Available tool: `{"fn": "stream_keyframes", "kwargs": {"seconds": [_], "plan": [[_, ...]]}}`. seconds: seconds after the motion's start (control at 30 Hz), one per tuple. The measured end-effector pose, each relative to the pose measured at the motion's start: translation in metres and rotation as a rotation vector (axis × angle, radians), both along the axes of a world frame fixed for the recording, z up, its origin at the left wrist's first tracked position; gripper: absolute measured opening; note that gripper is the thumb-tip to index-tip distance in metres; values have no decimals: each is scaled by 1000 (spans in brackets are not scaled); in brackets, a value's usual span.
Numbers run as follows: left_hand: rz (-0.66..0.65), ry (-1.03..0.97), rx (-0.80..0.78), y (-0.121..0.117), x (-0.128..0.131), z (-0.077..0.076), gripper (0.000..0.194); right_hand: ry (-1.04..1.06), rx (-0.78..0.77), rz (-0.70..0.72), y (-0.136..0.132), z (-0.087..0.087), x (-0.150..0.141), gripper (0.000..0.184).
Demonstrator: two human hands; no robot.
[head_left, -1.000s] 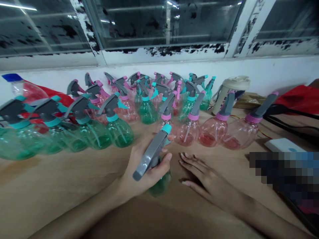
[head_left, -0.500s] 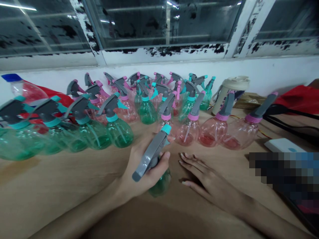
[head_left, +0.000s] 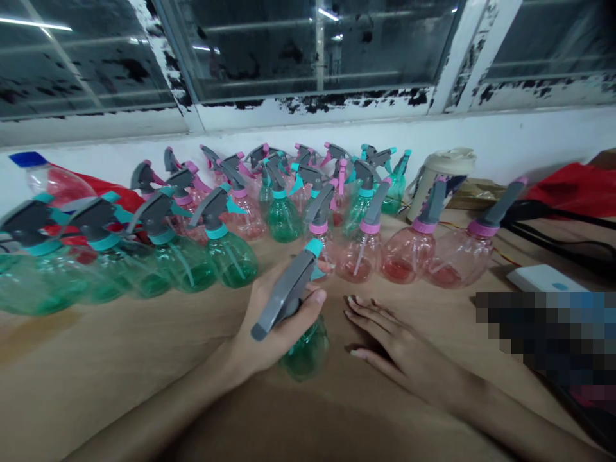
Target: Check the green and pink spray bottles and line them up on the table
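Observation:
My left hand (head_left: 272, 321) is wrapped round the neck of a green spray bottle (head_left: 304, 350) with a grey trigger head and a teal nozzle tip. The bottle stands on the wooden table (head_left: 120, 359) just in front of me. My right hand (head_left: 392, 343) lies flat on the table to the right of the bottle, fingers stretched out and holding nothing. Behind both hands stand rows of green spray bottles (head_left: 231, 253) on the left and pink spray bottles (head_left: 404, 256) on the right.
A cream lidded jug (head_left: 440, 173) stands at the back right by the wall. A red bag (head_left: 577, 186) and black cables (head_left: 558, 237) lie far right, with a white flat device (head_left: 543, 277) beside them. A clear bottle with a blue cap (head_left: 45, 179) lies at the far left.
My left hand has shifted the green bottle slightly left and nearer to me. My right hand has stayed flat on the table. The view has tilted a little.

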State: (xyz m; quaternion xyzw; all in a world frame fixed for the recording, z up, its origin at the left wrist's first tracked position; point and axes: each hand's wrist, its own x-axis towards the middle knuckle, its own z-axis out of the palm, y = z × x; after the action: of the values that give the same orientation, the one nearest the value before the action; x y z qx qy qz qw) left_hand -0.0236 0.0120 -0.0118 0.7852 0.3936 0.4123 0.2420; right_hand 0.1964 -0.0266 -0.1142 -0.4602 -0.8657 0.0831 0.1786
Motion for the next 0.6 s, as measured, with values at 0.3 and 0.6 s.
{"fn": "stream_keyframes", "kwargs": {"seconds": [0.3,0.6], "plan": [[16,55,122,-1,3,-5,19,38,13,4,0,-2,1,58],[49,103,53,-10,-1,-15,39,12,-7,25,2,1,1,56]]}}
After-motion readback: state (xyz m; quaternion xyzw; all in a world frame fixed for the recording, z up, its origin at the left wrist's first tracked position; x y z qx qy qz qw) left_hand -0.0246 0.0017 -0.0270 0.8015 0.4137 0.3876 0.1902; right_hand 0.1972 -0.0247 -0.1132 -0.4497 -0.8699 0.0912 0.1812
